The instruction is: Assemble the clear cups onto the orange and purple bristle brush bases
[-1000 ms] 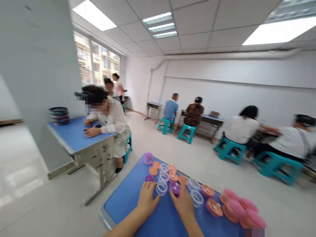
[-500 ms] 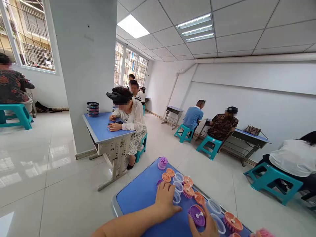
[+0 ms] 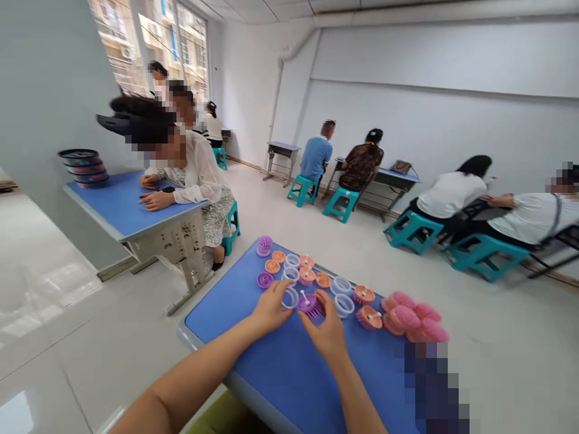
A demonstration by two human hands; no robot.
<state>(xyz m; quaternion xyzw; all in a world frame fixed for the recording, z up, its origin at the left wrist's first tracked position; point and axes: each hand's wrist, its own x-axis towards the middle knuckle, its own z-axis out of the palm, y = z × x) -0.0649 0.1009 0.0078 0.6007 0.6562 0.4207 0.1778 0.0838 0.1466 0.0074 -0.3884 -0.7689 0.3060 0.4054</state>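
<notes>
Seen from the person's own head, two bare forearms reach across a blue-topped bench in a bright, white-tiled room. The left hand is loosely curved, its fingertips against a clear plastic ring, though whether it grips the ring cannot be told. The right hand curls its fingers around the side of a purple bristled brush head, which sits between the two hands just above the bench top; a firm pinch cannot be confirmed from this view. Around them lie loose rows of orange bristled discs, more clear rings, and a heap of pink bristled brush heads toward the far right edge. The smooth ring could slip from the fingertips, and the stiff bristles could catch on a neighbouring piece. A careless sweep of a forearm could scatter the round parts, perhaps rolling some off the bench edge or toppling the pink heap. Beyond, a seated co-worker rests both hands on another blue bench.
</notes>
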